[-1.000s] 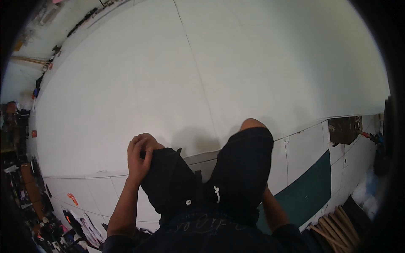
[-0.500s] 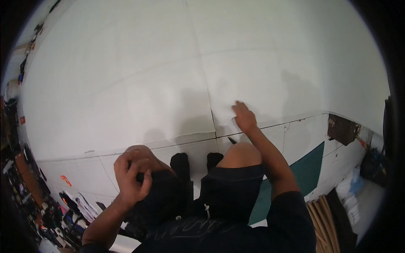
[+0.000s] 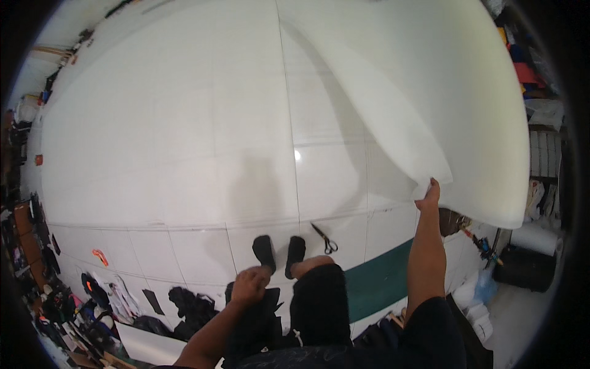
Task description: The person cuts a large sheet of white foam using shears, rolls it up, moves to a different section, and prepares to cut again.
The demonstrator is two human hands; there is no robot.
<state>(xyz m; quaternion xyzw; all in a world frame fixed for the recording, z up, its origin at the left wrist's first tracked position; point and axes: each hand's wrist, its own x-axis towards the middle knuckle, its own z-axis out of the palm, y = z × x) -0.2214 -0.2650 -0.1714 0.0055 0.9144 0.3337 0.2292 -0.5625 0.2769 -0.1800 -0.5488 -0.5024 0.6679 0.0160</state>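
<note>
My right hand is closed on the near corner of a large, thin white sheet, which it holds raised and folded over to the right. Tiled white floor shows under the lifted edge. On the left, a second stretch of white sheeting lies flat, with a straight edge along the middle. My left hand rests over my left knee, fingers bent loosely with no object visible in them. Black-handled scissors lie on the floor just right of my feet, blades pointing away from me.
A dark green mat lies to the right of my legs. Beyond it are a black bag and a white roll. Clutter lines the left side, with an orange item on the tiles. Dark cloth lies near my left side.
My right hand has gone from lying on the sheet to gripping its corner, lifting it rightward. My left hand has moved inward on the knee. The scissors now show fully.
</note>
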